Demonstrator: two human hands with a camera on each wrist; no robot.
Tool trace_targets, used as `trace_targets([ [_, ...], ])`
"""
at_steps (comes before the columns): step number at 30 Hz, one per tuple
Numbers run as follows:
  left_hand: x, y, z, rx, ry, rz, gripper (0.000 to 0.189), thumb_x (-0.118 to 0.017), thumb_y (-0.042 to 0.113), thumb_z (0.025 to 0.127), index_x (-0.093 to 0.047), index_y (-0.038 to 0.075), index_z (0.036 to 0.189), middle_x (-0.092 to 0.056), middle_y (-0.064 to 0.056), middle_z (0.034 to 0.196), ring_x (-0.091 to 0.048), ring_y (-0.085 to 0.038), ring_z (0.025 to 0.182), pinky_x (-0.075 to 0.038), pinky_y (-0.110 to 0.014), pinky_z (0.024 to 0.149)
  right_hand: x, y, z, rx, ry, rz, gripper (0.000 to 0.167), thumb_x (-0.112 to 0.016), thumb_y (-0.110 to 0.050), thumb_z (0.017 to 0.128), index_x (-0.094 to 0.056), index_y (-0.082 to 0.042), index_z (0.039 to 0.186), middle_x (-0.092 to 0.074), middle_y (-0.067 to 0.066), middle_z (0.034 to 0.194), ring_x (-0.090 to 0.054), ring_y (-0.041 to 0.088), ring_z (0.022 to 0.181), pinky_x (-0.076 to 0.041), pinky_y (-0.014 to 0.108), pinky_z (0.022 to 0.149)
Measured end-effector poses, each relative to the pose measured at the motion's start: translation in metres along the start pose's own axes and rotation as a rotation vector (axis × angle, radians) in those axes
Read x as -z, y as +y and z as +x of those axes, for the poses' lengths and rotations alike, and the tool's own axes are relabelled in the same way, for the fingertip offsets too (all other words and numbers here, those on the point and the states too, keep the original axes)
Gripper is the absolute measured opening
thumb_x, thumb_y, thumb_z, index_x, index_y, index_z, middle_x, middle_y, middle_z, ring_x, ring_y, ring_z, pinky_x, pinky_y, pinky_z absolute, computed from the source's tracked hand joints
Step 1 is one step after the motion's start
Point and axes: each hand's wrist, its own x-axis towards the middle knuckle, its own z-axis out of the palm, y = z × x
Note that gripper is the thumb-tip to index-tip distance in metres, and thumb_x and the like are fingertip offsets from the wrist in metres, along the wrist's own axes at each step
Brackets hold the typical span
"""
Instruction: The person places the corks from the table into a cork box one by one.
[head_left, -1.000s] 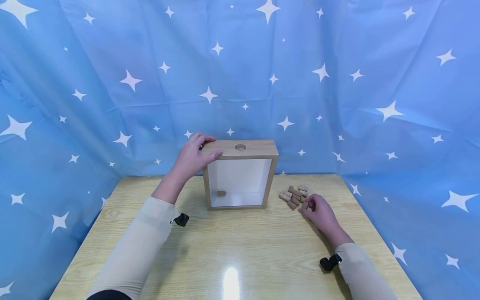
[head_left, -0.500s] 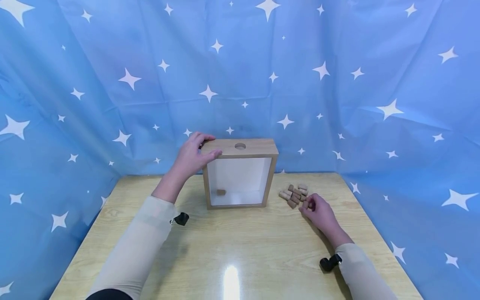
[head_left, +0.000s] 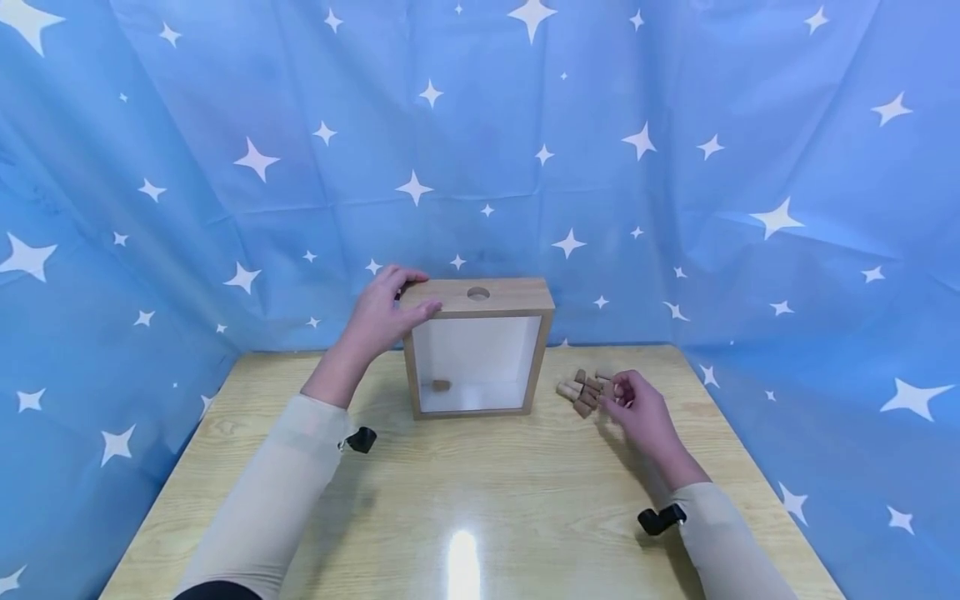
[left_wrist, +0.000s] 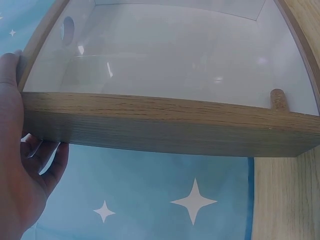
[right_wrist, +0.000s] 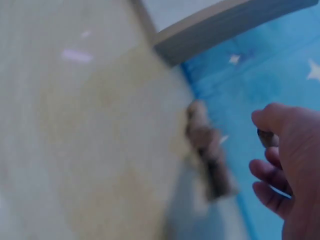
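A wooden shadow box (head_left: pixel 517 292) with a clear front and a round hole in its top stands upright on the table. One cork (head_left: pixel 441 386) lies inside it, low on the left; the left wrist view shows this cork (left_wrist: pixel 279 100) too. My left hand (head_left: pixel 378 315) grips the box's upper left corner, thumb over the front edge and fingers behind. Over the right edge of a pile of corks (head_left: pixel 582 408), my right hand (head_left: pixel 643 417) pinches a single cork (right_wrist: pixel 268 138) between thumb and fingers, mostly covered by the hand in the right wrist view.
The light wood table (head_left: pixel 465 475) carries the box at its back middle and the corks to the right of it. A blue curtain with white stars (head_left: pixel 480 167) hangs close behind the table and along both sides.
My right hand has risen slightly off the table with a cork pinched in its fingers. The left hand and the box have stayed in place.
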Motion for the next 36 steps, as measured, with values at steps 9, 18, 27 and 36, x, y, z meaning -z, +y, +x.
trace_targets([
  [9,-0.004,-0.001,-0.002,0.000,-0.008,-0.016,0.061,-0.081,0.052,0.100,-0.068,0.014,0.147,-0.060,-0.004,0.140,-0.058,-0.031,0.124,-0.051,-0.056,0.104,0.012,-0.042,0.019,0.045,0.074,0.089,0.033,-0.079,-0.011,0.104,-0.064,-0.003,0.133,-0.065,0.012,0.106,-0.062,0.023,0.088,-0.053,0.021,0.070],
  [18,-0.004,-0.002,-0.003,-0.002,-0.007,-0.026,0.063,-0.080,0.053,0.100,-0.067,0.015,0.147,-0.059,-0.004,0.140,-0.057,-0.030,0.125,-0.051,-0.056,0.103,0.025,-0.085,0.034,0.129,0.122,0.117,0.033,-0.071,-0.008,0.108,-0.071,-0.007,0.141,-0.066,0.011,0.107,-0.062,0.017,0.088,-0.051,0.021,0.071],
  [27,-0.003,-0.002,-0.003,-0.015,-0.005,-0.007,0.063,-0.080,0.053,0.100,-0.067,0.014,0.147,-0.059,-0.006,0.141,-0.057,-0.032,0.124,-0.051,-0.057,0.103,0.032,-0.128,0.046,0.248,0.195,0.143,0.031,-0.068,0.002,0.107,-0.074,0.002,0.137,-0.063,0.016,0.107,-0.058,0.013,0.085,-0.048,0.016,0.073],
  [36,0.000,0.000,-0.001,-0.009,0.006,-0.016,0.061,-0.080,0.054,0.100,-0.068,0.017,0.147,-0.059,-0.005,0.141,-0.057,-0.031,0.124,-0.051,-0.056,0.104,0.037,-0.182,0.053,0.327,0.191,0.198,0.029,-0.068,0.005,0.106,-0.074,0.006,0.134,-0.064,0.018,0.104,-0.058,0.014,0.088,-0.049,0.019,0.081],
])
